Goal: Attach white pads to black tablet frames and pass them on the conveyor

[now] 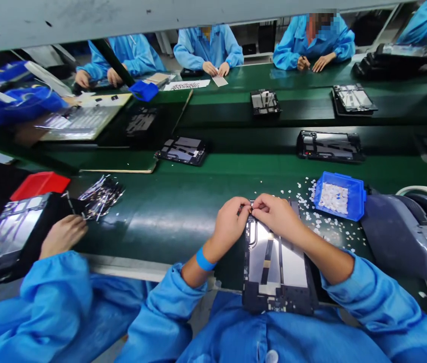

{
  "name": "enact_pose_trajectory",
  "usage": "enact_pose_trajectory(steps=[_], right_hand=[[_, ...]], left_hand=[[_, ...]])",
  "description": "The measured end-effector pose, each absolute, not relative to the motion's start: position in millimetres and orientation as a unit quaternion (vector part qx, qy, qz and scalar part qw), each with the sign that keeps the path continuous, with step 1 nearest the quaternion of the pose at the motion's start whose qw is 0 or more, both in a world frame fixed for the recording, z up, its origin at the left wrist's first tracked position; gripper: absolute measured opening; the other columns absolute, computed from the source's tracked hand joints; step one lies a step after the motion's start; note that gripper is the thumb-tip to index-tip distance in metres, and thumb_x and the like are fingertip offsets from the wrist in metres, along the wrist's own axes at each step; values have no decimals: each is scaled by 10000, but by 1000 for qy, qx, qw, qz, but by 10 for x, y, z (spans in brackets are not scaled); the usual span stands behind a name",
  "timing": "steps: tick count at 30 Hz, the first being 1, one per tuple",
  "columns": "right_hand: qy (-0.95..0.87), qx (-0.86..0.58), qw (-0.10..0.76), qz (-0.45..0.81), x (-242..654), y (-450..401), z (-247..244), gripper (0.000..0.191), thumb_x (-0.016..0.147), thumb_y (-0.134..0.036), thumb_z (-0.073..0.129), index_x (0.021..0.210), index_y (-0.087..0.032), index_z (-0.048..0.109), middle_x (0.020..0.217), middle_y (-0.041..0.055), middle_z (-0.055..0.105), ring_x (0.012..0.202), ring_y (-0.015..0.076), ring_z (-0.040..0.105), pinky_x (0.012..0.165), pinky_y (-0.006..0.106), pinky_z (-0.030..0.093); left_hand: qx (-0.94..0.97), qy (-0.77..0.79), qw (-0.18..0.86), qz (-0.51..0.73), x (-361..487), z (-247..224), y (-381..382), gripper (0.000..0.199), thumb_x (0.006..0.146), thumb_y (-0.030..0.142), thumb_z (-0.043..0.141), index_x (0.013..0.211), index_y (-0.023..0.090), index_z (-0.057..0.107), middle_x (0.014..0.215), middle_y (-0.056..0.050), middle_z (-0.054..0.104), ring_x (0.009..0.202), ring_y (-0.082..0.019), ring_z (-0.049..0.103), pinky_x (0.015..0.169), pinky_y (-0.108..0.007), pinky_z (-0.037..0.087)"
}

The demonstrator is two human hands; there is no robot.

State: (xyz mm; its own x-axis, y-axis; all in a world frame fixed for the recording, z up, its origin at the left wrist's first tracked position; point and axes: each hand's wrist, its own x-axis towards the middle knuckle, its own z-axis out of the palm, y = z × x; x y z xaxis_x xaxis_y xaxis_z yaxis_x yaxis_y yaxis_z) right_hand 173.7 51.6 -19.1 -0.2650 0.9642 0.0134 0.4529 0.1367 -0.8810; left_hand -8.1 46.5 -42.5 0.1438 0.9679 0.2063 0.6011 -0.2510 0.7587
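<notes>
An opened tablet [297,262] lies in front of me, its silver battery panels and dark circuit parts exposed, its near end close to my body. Over its far left corner my left hand [230,219], with a blue band at the wrist, is closed in a pinch. My right hand [279,217] meets it there, thumb and fingers pressed together. Between the fingertips is a tiny dark and copper-coloured bit, too small to name. Whether it is joined to the tablet cannot be made out.
Right of the tablet are a blue bin [344,199] of small white pieces, more scattered around it, and a tape dispenser [398,237]. A neighbour's hand [64,234] works beside a strip pile [102,196] at left. Further tablets [330,146] lie beyond; co-workers sit opposite.
</notes>
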Motion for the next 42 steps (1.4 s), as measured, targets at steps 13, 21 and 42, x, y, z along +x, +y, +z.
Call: enact_pose_trajectory(steps=[13, 21, 42], right_hand=[[-735, -524, 321, 287, 1696, 412, -248, 86, 924, -198, 612, 895, -241, 680, 885, 25, 745, 839, 201, 673, 768, 298, 452], [-753, -534, 295, 247, 1739, 344, -257, 142, 972, -262, 609, 943, -236, 746, 924, 41, 783, 869, 215, 709, 797, 300, 468], [-776, -587, 218, 82, 2471, 201, -70, 192, 1006, -268, 573, 992, -204, 753, 1001, 96, 759, 949, 255, 680, 857, 357, 469]], left_hand=[[560, 569, 462, 387, -86, -225, 351, 189, 870, 314, 673, 901, 152, 766, 870, -61, 777, 808, -189, 688, 752, -294, 535], [689, 575, 243, 367, -19, -234, 199, 146, 926, 223, 622, 893, 206, 763, 905, -46, 789, 884, -208, 703, 859, -337, 521], [543, 566, 458, 418, -2, -352, 383, 84, 851, 260, 613, 803, 191, 620, 739, 7, 652, 693, -139, 591, 660, -251, 446]])
